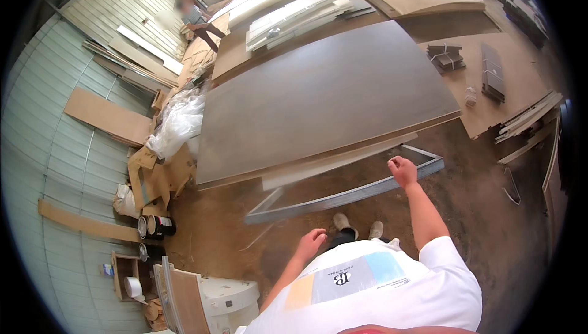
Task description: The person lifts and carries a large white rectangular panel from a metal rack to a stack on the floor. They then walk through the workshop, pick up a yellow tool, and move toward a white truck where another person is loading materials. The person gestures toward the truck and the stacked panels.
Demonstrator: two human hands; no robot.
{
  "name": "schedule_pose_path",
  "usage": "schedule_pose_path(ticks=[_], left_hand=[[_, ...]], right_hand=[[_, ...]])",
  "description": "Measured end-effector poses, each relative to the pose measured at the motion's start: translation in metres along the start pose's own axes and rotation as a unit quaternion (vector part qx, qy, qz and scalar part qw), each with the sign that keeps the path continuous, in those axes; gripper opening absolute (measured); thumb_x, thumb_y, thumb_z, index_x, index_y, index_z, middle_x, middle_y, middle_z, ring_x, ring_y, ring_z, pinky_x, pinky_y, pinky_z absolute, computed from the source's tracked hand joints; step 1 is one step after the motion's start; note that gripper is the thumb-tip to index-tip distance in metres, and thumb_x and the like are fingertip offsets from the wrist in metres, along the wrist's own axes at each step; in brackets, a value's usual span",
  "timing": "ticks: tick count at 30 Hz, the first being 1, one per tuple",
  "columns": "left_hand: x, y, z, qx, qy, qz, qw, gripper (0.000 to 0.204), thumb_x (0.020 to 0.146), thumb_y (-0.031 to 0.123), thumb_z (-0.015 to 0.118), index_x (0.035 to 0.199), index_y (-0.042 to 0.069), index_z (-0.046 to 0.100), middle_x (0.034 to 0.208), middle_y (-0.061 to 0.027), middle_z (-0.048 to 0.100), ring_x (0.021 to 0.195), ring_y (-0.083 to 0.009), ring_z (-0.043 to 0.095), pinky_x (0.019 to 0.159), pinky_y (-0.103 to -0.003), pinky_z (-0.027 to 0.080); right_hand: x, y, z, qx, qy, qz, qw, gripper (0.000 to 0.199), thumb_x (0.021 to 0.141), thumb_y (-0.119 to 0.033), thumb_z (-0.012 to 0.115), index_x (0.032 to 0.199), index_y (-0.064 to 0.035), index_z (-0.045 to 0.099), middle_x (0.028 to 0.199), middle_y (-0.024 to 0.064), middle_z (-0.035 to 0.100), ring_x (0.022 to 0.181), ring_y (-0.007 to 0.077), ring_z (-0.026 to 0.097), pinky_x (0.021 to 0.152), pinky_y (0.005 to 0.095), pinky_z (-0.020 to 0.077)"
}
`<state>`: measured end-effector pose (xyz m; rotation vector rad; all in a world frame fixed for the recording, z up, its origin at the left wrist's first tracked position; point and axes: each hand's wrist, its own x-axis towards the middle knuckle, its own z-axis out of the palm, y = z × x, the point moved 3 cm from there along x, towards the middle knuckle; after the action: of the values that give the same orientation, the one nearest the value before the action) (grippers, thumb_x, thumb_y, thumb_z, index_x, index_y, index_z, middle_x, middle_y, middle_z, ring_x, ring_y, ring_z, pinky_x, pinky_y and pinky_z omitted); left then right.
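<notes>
A person in a white shirt stands on a dusty workshop floor (490,211) before a large grey board (331,95) lying flat on a metal frame (343,198), both hands empty. The right hand (402,171) is raised and curled into a loose fist just over the frame's near rail, touching nothing, while the left hand (312,242) hangs low with fingers loosely bent, well apart from the board. Paint cans (156,227) and cardboard scraps (153,174) sit to the left; stacked white panels (300,18) lie beyond.

Grey metal frame (343,196), seemingly floor-level
</notes>
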<state>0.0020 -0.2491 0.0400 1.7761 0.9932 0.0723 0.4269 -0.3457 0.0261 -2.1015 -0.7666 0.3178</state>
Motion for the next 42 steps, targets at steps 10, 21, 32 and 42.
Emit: schedule_pose_path(ticks=[10, 21, 32, 42], left_hand=[[0.072, -0.057, -0.121, 0.168, 0.295, 0.002, 0.941, 0.028, 0.09, 0.024, 0.062, 0.113, 0.008, 0.067, 0.109, -0.0143, 0.07, 0.106, -0.0312, 0.064, 0.094, -0.042, 0.049], [0.135, -0.098, -0.197, 0.388, 0.195, -0.121, 0.892, 0.037, 0.094, 0.039, 0.048, 0.091, 0.012, 0.073, 0.094, -0.0141, 0.073, 0.093, -0.0371, 0.066, 0.089, -0.049, 0.045], [0.159, -0.081, -0.207, 0.251, 0.262, -0.284, 0.888, 0.055, 0.094, 0.057, 0.044, 0.091, 0.011, 0.074, 0.094, -0.0152, 0.073, 0.093, -0.0366, 0.067, 0.081, -0.049, 0.05], [0.164, -0.11, -0.202, 0.306, 0.272, -0.291, 0.865, 0.041, 0.089, 0.049, 0.057, 0.086, 0.012, 0.073, 0.089, -0.0126, 0.073, 0.086, -0.035, 0.069, 0.074, -0.048, 0.052]], right_hand=[[0.025, 0.017, 0.033, -0.187, -0.097, 0.051, 0.976, 0.033, 0.085, -0.048, 0.063, 0.09, -0.0168, 0.073, 0.089, 0.0063, 0.073, 0.09, 0.0282, 0.069, 0.078, 0.0423, 0.0536], [0.044, 0.025, 0.032, -0.253, -0.088, 0.14, 0.953, 0.038, 0.086, -0.052, 0.06, 0.086, -0.0175, 0.074, 0.087, 0.0079, 0.073, 0.087, 0.03, 0.069, 0.075, 0.0429, 0.0535], [0.05, 0.013, 0.038, -0.311, -0.079, 0.182, 0.929, 0.038, 0.083, -0.052, 0.06, 0.08, -0.0169, 0.074, 0.082, 0.009, 0.073, 0.084, 0.0305, 0.07, 0.075, 0.0423, 0.0536], [0.051, 0.009, 0.039, -0.321, -0.093, 0.191, 0.923, 0.038, 0.084, -0.052, 0.06, 0.08, -0.0166, 0.074, 0.083, 0.0081, 0.073, 0.085, 0.0296, 0.07, 0.077, 0.0419, 0.0537]])
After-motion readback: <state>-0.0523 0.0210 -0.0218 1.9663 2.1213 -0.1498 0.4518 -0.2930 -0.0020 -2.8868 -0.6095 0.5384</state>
